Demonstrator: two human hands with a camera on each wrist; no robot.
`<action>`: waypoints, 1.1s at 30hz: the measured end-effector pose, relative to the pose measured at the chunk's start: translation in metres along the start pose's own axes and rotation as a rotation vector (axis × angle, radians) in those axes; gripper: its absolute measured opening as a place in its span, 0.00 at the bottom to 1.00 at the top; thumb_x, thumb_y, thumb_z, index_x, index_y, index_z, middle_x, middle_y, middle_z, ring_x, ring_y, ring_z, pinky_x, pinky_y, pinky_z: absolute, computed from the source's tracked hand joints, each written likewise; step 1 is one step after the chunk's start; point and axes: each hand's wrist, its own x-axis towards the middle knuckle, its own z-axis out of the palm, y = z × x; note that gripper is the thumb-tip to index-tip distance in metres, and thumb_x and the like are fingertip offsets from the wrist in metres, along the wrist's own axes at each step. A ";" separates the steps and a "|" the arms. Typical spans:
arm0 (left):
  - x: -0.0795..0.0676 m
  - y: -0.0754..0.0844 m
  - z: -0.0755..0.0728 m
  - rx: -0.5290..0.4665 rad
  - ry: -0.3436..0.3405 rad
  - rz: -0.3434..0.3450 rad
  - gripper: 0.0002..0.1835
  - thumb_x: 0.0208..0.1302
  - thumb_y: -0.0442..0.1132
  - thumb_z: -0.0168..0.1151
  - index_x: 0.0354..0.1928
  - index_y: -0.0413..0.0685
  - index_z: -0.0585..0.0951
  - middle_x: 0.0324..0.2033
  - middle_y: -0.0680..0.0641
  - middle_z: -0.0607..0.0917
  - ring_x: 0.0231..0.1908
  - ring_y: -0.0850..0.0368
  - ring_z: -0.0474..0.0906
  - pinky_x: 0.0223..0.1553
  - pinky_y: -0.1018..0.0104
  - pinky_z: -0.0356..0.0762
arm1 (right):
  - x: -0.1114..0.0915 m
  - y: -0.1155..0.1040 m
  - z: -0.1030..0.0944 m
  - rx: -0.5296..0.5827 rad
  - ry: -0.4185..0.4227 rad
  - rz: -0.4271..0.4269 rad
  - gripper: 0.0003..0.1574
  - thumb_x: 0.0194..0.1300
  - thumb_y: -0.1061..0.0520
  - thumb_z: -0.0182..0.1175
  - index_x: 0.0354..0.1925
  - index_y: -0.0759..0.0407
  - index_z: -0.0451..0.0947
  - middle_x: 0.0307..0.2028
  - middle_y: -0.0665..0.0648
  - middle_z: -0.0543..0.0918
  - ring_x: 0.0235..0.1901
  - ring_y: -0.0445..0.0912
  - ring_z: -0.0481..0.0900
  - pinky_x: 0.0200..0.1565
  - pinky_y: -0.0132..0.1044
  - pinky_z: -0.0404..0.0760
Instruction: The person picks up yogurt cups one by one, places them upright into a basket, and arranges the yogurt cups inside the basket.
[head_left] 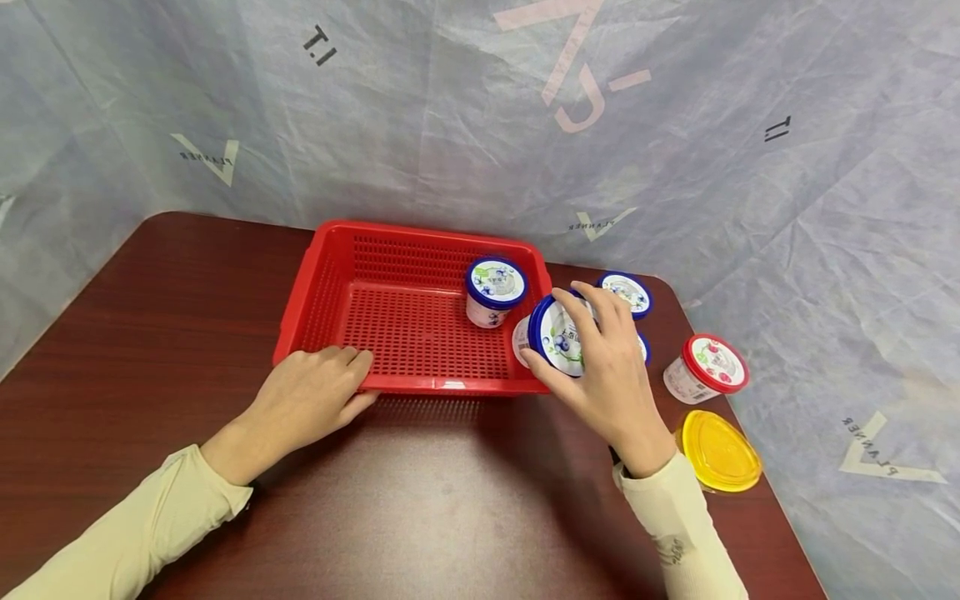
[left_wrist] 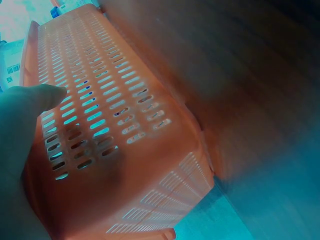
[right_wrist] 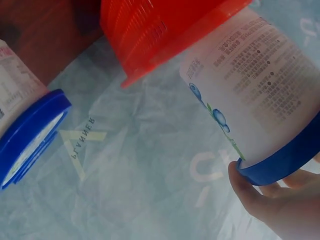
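Note:
My left hand [head_left: 311, 400] grips the near left rim of a red perforated basket [head_left: 450, 385], the thumb lying against its outer side in the left wrist view. Over the basket's near right corner, my right hand [head_left: 611, 375] holds a white tub with a blue lid [head_left: 558, 337] by the lid's edge. That tub is tilted, with its lid turned toward the head camera and its base toward the basket. Inside the basket, on the right, stands another blue-lidded tub [head_left: 495, 287] with blueberries on its label.
Right of the basket are a blue-lidded tub [head_left: 626, 293] and another blue lid [head_left: 643, 348], mostly hidden behind my right hand. A red-lidded tub [head_left: 712, 367] and a yellow-lidded container [head_left: 720, 450] stand by the table's right edge. Grey printed sheeting [head_left: 420, 125] hangs behind.

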 end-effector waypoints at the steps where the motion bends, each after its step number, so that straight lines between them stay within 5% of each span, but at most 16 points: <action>1: 0.000 0.000 0.000 0.000 0.000 0.000 0.21 0.50 0.49 0.76 0.33 0.41 0.77 0.22 0.46 0.79 0.19 0.49 0.77 0.13 0.60 0.70 | 0.000 0.000 0.001 0.007 -0.002 -0.002 0.46 0.54 0.38 0.71 0.67 0.52 0.71 0.64 0.60 0.71 0.65 0.55 0.64 0.61 0.58 0.69; 33: 0.000 0.000 0.001 -0.004 -0.003 0.003 0.21 0.50 0.50 0.75 0.32 0.42 0.77 0.22 0.47 0.79 0.18 0.51 0.76 0.13 0.60 0.71 | 0.002 0.015 0.041 0.029 -0.117 -0.040 0.45 0.57 0.35 0.69 0.65 0.56 0.71 0.62 0.62 0.71 0.63 0.55 0.65 0.63 0.55 0.65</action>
